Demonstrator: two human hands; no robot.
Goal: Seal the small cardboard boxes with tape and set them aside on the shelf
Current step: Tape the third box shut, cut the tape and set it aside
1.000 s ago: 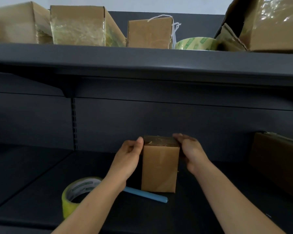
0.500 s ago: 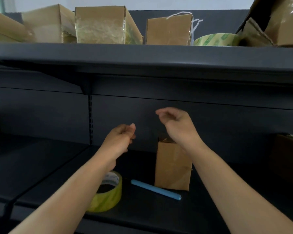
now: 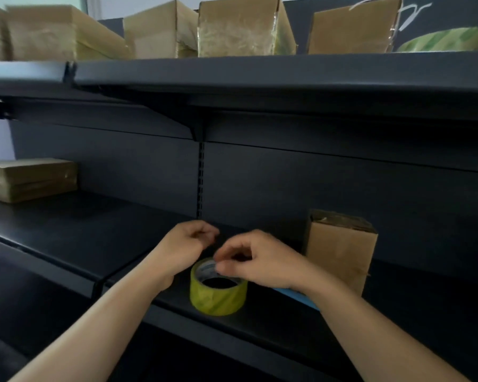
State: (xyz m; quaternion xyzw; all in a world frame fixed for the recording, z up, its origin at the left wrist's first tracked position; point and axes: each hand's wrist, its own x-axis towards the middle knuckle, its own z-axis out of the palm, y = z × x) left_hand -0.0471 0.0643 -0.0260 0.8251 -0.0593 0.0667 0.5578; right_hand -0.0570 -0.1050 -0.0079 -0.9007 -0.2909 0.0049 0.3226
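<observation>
Both my hands are down over the yellow-green roll of clear packing tape (image 3: 218,288), which sits flat on the dark grey metal lower shelf (image 3: 100,230) near its front edge. My right hand (image 3: 260,261) has its fingertips curled in over the top rim of the roll, thumb and fingers pressed close together right at the cardboard core. Honestly can't tell if that grip has the tape end pinched or is just touching the rim, it's too blurry there. My left hand (image 3: 186,244) hovers just behind and left of the roll, fingers loosely curled with the tips near each other, nothing visible in it.

The small brown cardboard box (image 3: 341,248) stands upright on the same shelf, just right of my right wrist and apart from both hands. Its top looks closed, with a shiny dark strip across it.

A light blue stick-shaped thing (image 3: 297,296) lies on the shelf, mostly hidden under my right wrist.

Up on the dark upper shelf (image 3: 260,70) there's a row of brown cardboard boxes (image 3: 243,28), some wrapped in clear tape, and a second greenish tape roll (image 3: 450,40) at the far right. A flat stack of brown cardboard (image 3: 29,179) sits at the left end of the lower shelf.
</observation>
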